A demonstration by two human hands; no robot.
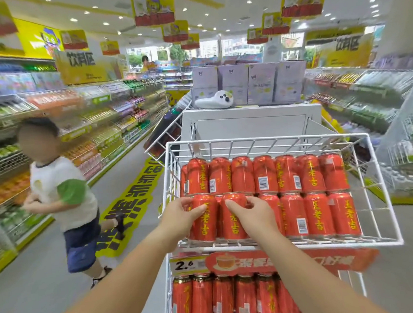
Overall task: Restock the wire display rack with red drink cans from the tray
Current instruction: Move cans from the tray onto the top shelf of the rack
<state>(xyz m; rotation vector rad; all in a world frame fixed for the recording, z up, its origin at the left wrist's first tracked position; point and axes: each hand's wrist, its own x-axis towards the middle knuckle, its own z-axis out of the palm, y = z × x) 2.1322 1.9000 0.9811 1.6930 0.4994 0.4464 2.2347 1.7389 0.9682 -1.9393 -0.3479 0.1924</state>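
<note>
A white wire display rack (388, 216) stands before me, its top basket holding two rows of red drink cans with yellow lettering (288, 177). My left hand (180, 215) grips the leftmost front-row can (204, 224). My right hand (252, 215) grips the can beside it (233, 224). Both cans stand upright at the basket's front left. A lower shelf holds more red cans (224, 298) behind a red price strip (283, 261). No tray shows in this view.
A child (62, 190) runs past on the left aisle, close to the rack. Stocked drink shelves (87, 131) line both sides. Behind the rack sit a white cabinet (252, 123) with purple boxes (249, 83) and a white plush toy (214, 100).
</note>
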